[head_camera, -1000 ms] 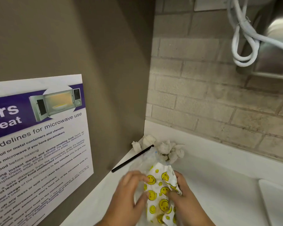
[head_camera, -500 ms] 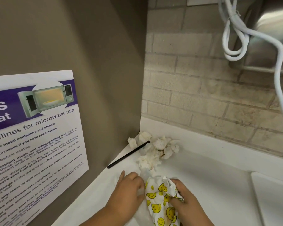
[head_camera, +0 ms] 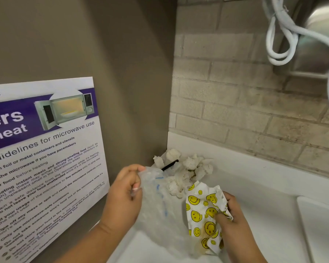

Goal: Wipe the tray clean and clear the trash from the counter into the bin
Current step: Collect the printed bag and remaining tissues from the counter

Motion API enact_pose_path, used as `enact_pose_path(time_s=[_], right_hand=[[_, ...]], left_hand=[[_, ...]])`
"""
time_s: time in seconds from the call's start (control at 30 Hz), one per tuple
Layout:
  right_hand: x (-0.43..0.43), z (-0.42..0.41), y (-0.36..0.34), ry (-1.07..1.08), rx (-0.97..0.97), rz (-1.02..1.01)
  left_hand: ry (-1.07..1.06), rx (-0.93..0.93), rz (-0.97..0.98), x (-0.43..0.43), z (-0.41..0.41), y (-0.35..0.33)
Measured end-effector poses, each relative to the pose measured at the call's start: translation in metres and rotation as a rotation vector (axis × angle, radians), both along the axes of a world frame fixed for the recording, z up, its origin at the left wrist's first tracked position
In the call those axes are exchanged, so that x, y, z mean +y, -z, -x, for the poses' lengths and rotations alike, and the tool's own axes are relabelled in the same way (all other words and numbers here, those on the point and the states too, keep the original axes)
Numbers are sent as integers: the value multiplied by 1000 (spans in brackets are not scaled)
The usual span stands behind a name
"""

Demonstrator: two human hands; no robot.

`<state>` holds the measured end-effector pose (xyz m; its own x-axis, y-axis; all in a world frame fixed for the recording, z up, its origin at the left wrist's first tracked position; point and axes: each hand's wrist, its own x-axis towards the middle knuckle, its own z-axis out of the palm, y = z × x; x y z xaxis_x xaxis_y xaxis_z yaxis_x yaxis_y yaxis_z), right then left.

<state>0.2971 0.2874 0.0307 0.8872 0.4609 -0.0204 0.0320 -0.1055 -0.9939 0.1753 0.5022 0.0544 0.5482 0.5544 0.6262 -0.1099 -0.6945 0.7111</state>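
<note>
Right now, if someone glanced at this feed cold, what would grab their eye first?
Probably the smiley-face wrapper, bright yellow on white, crumpled in the right hand low in the middle of the view. Next, the left hand pinching a clear plastic bag beside it, with wadded white tissues and a black straw piled in the counter's back corner. The microwave-use poster fills the left wall.

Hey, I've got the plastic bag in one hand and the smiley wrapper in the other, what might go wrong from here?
1. The left hand pinches the clear plastic bag by one edge only; its mouth may sag, so the trash could miss it.
2. The smiley wrapper in the right hand looks grease-stained low down and could smear the white counter.
3. The crumpled tissues and black straw sit loose in the corner; a sweep might scatter them.
</note>
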Motion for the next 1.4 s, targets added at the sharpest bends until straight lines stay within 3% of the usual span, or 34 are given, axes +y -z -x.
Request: enact_pose_path(time_s=[0.23, 0.37, 0.47, 0.57, 0.7, 0.77, 1.07, 1.2, 1.4], right_hand=[[4, 3, -2, 8, -96, 31], [10, 3, 6, -1, -319, 132], [14, 4, 15, -106, -627, 301], [18, 4, 27, -218, -875, 509], [24, 3, 42, -287, -955, 651], [23, 4, 46, -333, -947, 704], [21, 11, 63, -248, -964, 785], [24, 9, 61, -243, -958, 808], [21, 15, 48, -359, -825, 678]], left_hand=[[-169, -8, -128, 19, 18, -15], [-242, 113, -251, 22, 24, -13], [-287, 343, -417, 16, 22, -5], [-265, 757, -451, 6, 14, 16], [-56, 1042, -487, -2, 1, 48], [19, 1114, -397, -2, -2, 60], [8, 727, -354, 9, -7, 79], [26, 682, -329, 10, 4, 83], [84, 613, -278, -1, 36, 78]])
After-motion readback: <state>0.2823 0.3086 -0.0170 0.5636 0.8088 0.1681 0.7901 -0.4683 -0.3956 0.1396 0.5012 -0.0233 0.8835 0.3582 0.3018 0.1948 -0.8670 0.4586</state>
